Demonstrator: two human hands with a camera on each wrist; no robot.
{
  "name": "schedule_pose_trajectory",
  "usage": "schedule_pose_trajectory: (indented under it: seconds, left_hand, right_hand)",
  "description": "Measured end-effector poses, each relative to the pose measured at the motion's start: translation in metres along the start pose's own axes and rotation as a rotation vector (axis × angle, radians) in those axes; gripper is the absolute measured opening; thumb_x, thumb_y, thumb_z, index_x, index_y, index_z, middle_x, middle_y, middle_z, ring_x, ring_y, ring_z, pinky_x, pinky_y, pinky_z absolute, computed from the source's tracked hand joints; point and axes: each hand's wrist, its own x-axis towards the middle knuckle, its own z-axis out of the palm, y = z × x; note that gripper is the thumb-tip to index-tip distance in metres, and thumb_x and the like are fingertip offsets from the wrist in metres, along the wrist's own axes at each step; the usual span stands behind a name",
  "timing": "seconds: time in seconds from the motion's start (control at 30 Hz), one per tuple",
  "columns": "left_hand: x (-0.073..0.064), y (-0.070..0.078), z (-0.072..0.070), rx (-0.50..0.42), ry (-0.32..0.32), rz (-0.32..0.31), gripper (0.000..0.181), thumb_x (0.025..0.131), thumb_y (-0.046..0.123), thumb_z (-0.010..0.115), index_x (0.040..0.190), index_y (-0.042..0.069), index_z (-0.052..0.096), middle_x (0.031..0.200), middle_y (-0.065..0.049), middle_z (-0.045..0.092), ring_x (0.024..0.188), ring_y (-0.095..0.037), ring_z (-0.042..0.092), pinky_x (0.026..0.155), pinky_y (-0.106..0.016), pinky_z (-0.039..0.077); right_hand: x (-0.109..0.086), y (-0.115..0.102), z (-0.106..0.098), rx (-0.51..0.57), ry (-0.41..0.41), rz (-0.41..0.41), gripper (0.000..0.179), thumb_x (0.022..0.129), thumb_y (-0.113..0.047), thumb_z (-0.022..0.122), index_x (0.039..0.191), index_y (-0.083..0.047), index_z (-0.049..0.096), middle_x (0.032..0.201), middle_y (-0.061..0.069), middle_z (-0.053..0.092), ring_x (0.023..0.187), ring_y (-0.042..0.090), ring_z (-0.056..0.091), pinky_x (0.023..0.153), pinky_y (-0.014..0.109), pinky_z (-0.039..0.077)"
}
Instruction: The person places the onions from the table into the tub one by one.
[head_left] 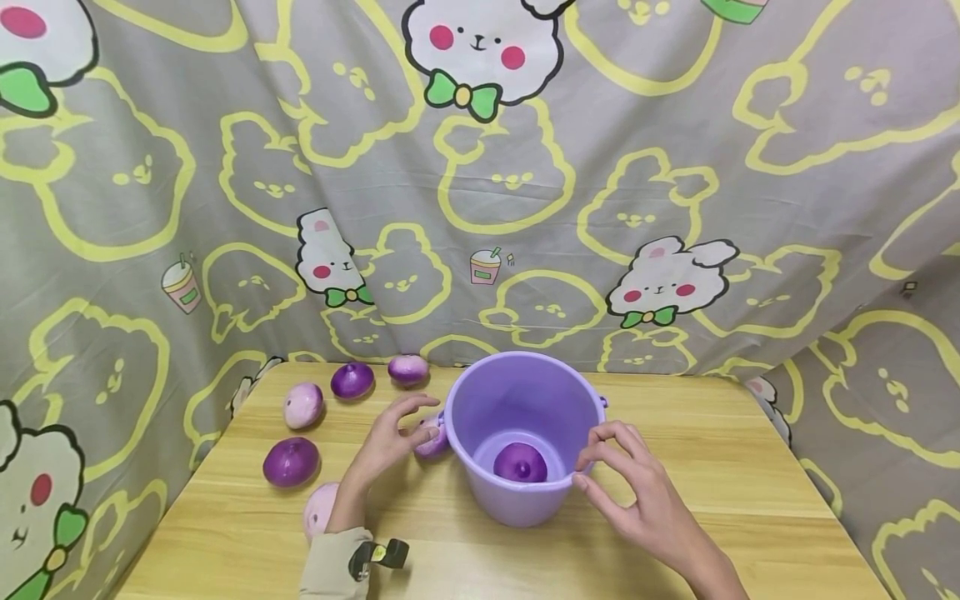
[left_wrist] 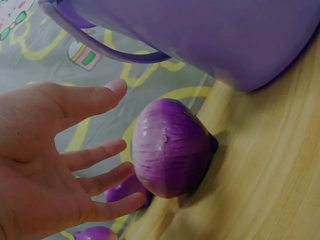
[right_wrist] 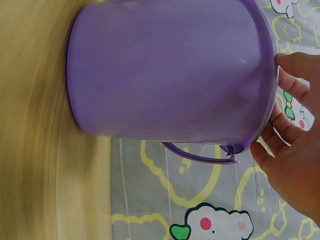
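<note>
A purple bucket (head_left: 487,493) stands upright on the table with one dark purple onion (head_left: 520,462) on its inside bottom. My right hand (head_left: 645,492) holds the bucket's near right rim, thumb and fingertips against the edge. My left hand (head_left: 386,446) is left of the bucket, fingers spread and nothing in the palm. Beside its fingertips lies a pale-and-purple onion (left_wrist: 172,147), close to the bucket's left side; a small gap shows between hand and onion in the left wrist view. The bucket's handle (right_wrist: 200,159) hangs down on its far side.
Several more onions lie at left: a dark one (head_left: 291,462), a pale one (head_left: 303,406), another dark one (head_left: 352,381), and a pale one (head_left: 408,370) at the back. One onion (head_left: 320,510) is partly behind my left forearm. A patterned curtain (head_left: 517,250) encloses the wooden table (head_left: 720,442).
</note>
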Motion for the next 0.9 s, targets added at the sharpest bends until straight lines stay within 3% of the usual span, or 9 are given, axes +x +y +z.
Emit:
schedule_pose_trajectory:
  seconds: [0.13, 0.27, 0.43, 0.6, 0.9]
  left_hand:
    - [0.001, -0.004, 0.003, 0.010, -0.007, -0.010, 0.043, 0.087, 0.009, 0.082, 0.128, 0.008, 0.069, 0.141, -0.019, 0.058, 0.135, -0.044, 0.048, 0.105, -0.066, 0.043]
    - [0.002, -0.004, 0.006, 0.017, -0.008, -0.002, 0.045, 0.085, 0.001, 0.081, 0.128, 0.004, 0.068, 0.140, -0.022, 0.058, 0.135, -0.043, 0.049, 0.107, -0.067, 0.040]
    - [0.003, -0.007, 0.009, 0.063, -0.010, 0.009, 0.047, 0.081, 0.001, 0.084, 0.126, 0.007, 0.070, 0.135, -0.017, 0.062, 0.131, -0.040, 0.052, 0.111, -0.064, 0.036]
    - [0.005, -0.010, 0.013, 0.083, -0.006, -0.013, 0.047, 0.079, 0.006, 0.087, 0.123, 0.010, 0.071, 0.133, -0.014, 0.064, 0.125, -0.038, 0.056, 0.106, -0.061, 0.042]
    - [0.003, -0.010, 0.015, 0.093, 0.011, -0.019, 0.047, 0.077, 0.001, 0.087, 0.121, 0.005, 0.071, 0.129, -0.016, 0.065, 0.122, -0.040, 0.058, 0.102, -0.058, 0.045]
  right_hand:
    - [0.000, 0.000, 0.000, 0.004, -0.002, 0.003, 0.030, 0.082, -0.004, 0.081, 0.102, -0.025, 0.070, 0.111, -0.005, 0.059, 0.110, 0.017, 0.051, 0.101, 0.025, 0.039]
    - [0.000, 0.000, -0.001, 0.004, 0.000, 0.002, 0.029, 0.083, -0.005, 0.080, 0.102, -0.024, 0.070, 0.111, -0.005, 0.059, 0.110, 0.017, 0.051, 0.102, 0.023, 0.038]
    - [0.000, 0.001, -0.001, -0.001, 0.002, 0.002, 0.027, 0.083, -0.005, 0.080, 0.101, -0.022, 0.071, 0.111, -0.004, 0.059, 0.110, 0.018, 0.051, 0.101, 0.025, 0.039]
    - [0.000, 0.001, -0.001, -0.001, 0.001, 0.006, 0.031, 0.081, -0.003, 0.081, 0.102, -0.024, 0.070, 0.111, -0.005, 0.059, 0.110, 0.018, 0.051, 0.100, 0.027, 0.039]
    - [0.001, 0.001, 0.000, 0.007, 0.006, -0.008, 0.028, 0.083, -0.006, 0.081, 0.101, -0.024, 0.070, 0.110, -0.004, 0.060, 0.109, 0.018, 0.051, 0.102, 0.023, 0.038]
